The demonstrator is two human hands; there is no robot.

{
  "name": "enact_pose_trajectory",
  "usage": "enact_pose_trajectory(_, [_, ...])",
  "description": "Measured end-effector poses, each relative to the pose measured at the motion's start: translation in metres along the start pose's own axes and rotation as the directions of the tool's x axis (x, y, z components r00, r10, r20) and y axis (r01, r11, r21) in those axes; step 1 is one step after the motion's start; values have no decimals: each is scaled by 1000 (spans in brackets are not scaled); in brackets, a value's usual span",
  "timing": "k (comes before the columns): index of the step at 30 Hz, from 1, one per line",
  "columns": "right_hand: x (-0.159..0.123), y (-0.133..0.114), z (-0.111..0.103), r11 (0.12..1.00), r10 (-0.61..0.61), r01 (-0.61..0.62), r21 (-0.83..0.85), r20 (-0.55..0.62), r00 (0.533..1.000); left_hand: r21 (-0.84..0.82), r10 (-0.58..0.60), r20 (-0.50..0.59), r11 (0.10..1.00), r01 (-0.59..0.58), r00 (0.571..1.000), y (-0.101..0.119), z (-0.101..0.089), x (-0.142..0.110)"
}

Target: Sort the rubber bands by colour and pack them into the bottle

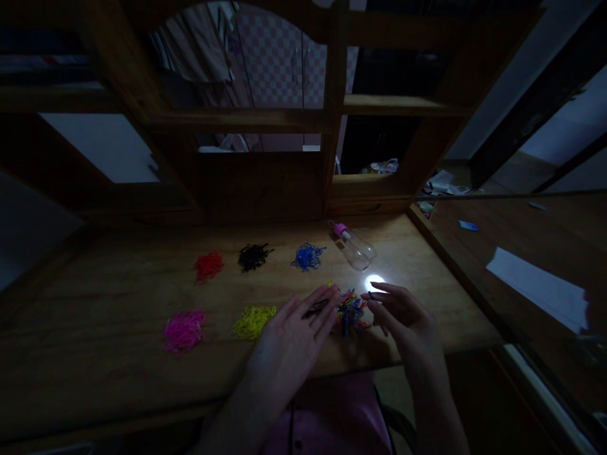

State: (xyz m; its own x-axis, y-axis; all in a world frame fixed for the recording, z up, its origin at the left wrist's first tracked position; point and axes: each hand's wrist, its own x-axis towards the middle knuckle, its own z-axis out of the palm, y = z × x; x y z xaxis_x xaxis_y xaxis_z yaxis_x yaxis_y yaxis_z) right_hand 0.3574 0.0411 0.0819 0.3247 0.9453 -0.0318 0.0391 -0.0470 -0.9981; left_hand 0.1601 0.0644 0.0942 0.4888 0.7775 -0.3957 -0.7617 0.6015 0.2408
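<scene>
A mixed pile of small, thin coloured loops (349,312) lies on the wooden desk between my hands. My left hand (296,332) reaches over the pile's left side, fingers stretched out and apart. On the other side, my right hand (403,319) pinches a small dark loop (370,295) between thumb and finger. Single-colour piles of similar loops lie to the left: yellow (253,322) beside my left hand, pink (184,330), red (207,266), black (253,256) and blue (308,256). Dim light hides whether they are rubber bands or clips.
A clear bottle with a pink cap (355,246) lies on its side behind the mixed pile. A bright light spot falls on the desk (431,272) near my right hand. Wooden shelving (263,120) rises at the back. White paper (538,287) lies on the surface to the right.
</scene>
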Motion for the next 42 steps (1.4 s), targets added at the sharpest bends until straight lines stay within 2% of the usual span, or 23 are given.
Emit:
enact_pose_trajectory(5, [0,-6,8,997,48,-49,56,31,998,16,59,-60,998,-58,996,21,2,-1])
enact_pose_trajectory(11, [4,-10,8,998,59,-60,28,38,998,29,107,-110,994,-105,988,36,4,3])
enact_pose_trajectory(16, [10,-8,4,998,59,-59,19,25,998,77,171,-129,984,-162,977,60,-5,6])
enact_pose_trajectory(18, [11,-6,3,997,77,-77,3,10,997,119,231,-200,970,-211,952,78,-11,10])
enact_pose_trajectory(22, [15,0,6,988,155,-156,5,26,988,211,366,-395,929,-305,842,119,-14,24])
enact_pose_trajectory(25, [21,0,12,986,162,-163,12,80,984,265,413,-441,908,-324,797,144,-8,37])
enact_pose_trajectory(28, [29,-11,22,996,85,-80,-41,138,987,357,441,-451,886,-295,776,158,-3,46])
enact_pose_trajectory(31, [40,-30,38,985,-48,88,-152,248,968,435,487,-404,847,-305,774,166,-5,49])
enact_pose_trajectory(33, [49,-42,57,947,-151,236,-219,346,926,468,499,-389,831,-300,775,169,-8,48])
enact_pose_trajectory(37, [75,-48,113,821,-312,513,-250,555,771,525,484,-330,808,-268,811,174,-16,45])
enact_pose_trajectory(39, [88,-45,143,747,-335,596,-295,609,720,532,467,-285,803,-268,837,174,-19,44])
enact_pose_trajectory(42, [95,-42,178,690,-311,639,-340,658,685,515,470,-255,806,-292,845,172,-21,39])
